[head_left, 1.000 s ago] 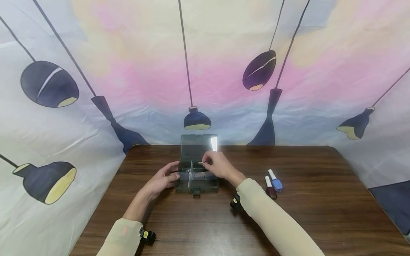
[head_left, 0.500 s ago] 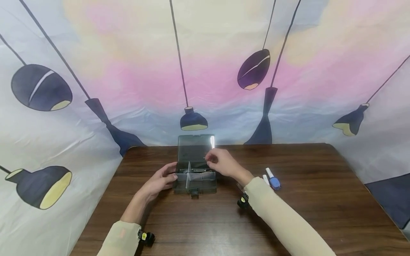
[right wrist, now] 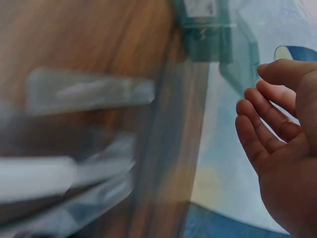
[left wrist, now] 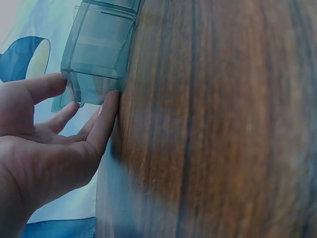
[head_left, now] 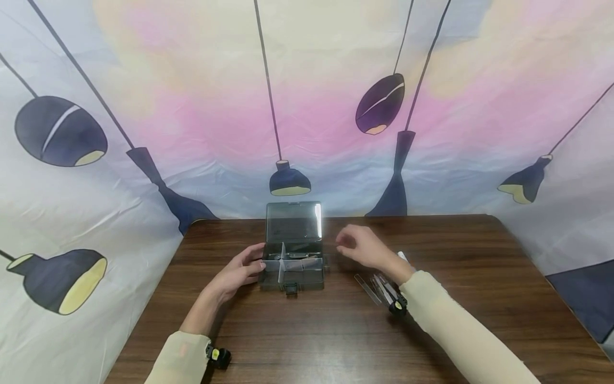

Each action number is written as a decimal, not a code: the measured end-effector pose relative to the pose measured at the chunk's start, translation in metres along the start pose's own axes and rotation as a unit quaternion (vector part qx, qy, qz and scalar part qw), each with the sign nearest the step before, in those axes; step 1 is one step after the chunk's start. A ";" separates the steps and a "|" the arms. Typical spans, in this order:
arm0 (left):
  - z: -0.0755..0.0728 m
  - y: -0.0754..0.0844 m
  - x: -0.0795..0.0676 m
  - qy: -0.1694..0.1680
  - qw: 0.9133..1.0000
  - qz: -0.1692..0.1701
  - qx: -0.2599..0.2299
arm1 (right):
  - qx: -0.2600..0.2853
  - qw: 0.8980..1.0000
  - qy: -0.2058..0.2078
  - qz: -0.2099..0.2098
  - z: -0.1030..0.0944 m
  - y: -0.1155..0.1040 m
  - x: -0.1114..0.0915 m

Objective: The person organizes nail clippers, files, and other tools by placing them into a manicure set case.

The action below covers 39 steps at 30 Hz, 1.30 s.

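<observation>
A translucent grey-green divided box (head_left: pixel 314 277) stands with its lid (head_left: pixel 293 221) raised. In its back compartments lie small metal items (head_left: pixel 299 255), their kind too small to tell. My left hand (head_left: pixel 237 269) rests against the box's left side; in the left wrist view the thumb and fingertips touch the box wall (left wrist: pixel 96 49), the fingers nearly straight. Off the box's right side hovers my right hand (head_left: pixel 366 246), fingers loosely curved; the right wrist view shows nothing between the fingers of this hand (right wrist: pixel 285 119).
Right of the box, beneath my right wrist, lie several slim items in clear sleeves (head_left: pixel 381 290), one a separate clear strip (head_left: pixel 367 289). A white-capped bottle (head_left: pixel 403 256) is mostly hidden by my right arm. Behind the wooden table (head_left: pixel 288 341) hangs a printed cloth (head_left: pixel 216 133).
My right hand, which held a thin metal piece over the box, has moved right, away from it, with nothing visible in its fingers. The slim sleeved items have come into view. My left hand stays.
</observation>
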<state>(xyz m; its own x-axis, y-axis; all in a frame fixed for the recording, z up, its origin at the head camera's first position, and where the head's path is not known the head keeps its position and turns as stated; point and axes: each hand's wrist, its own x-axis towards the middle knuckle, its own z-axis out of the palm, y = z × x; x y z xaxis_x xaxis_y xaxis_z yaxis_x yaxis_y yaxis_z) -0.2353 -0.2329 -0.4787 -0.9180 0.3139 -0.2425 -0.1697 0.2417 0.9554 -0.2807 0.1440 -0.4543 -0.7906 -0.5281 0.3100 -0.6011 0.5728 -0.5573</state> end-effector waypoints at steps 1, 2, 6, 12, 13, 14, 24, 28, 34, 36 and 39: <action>0.000 0.000 0.000 0.000 1.000 -0.001 0.000 | -0.005 1.000 0.000 0.001 -0.001 0.003 -0.004; 0.000 0.000 0.000 0.000 1.000 -0.002 -0.001 | -0.008 1.000 -0.001 0.005 -0.002 0.007 -0.008; 0.000 0.000 0.000 -0.003 1.000 -0.001 0.001 | -0.018 1.000 -0.009 0.024 -0.007 0.020 -0.024; -0.001 -0.001 -0.001 -0.006 1.000 0.001 0.001 | -0.023 0.999 -0.013 0.037 -0.022 0.029 -0.044; -0.001 -0.001 -0.001 -0.007 1.000 0.002 0.001 | -0.024 0.999 -0.011 0.036 -0.024 0.030 -0.046; -0.001 -0.001 -0.002 -0.008 1.000 0.003 0.001 | -0.023 0.999 -0.007 0.035 -0.027 0.032 -0.049; -0.003 -0.003 -0.001 -0.013 1.000 0.007 0.002 | -0.029 0.997 0.008 0.065 -0.046 0.045 -0.072; -0.003 -0.003 0.000 -0.014 1.000 0.007 0.001 | -0.039 0.997 0.020 0.064 -0.051 0.051 -0.081; -0.004 -0.004 -0.001 -0.015 1.000 0.006 0.000 | -0.053 0.996 0.033 0.070 -0.060 0.062 -0.097; -0.004 -0.003 -0.001 -0.017 1.000 0.008 0.000 | -0.056 0.995 0.037 0.075 -0.063 0.064 -0.103; -0.004 -0.003 0.000 -0.018 1.000 0.008 -0.003 | -0.059 0.994 0.044 0.083 -0.066 0.067 -0.113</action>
<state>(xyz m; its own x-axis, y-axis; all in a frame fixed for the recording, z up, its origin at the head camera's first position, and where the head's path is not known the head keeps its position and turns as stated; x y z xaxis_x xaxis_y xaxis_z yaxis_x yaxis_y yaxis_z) -0.2360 -0.2370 -0.4808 -0.9070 0.3510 -0.2326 -0.1567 0.2315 0.9601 -0.2393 0.2836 -0.4761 -0.8839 -0.3664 0.2905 -0.4672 0.7196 -0.5138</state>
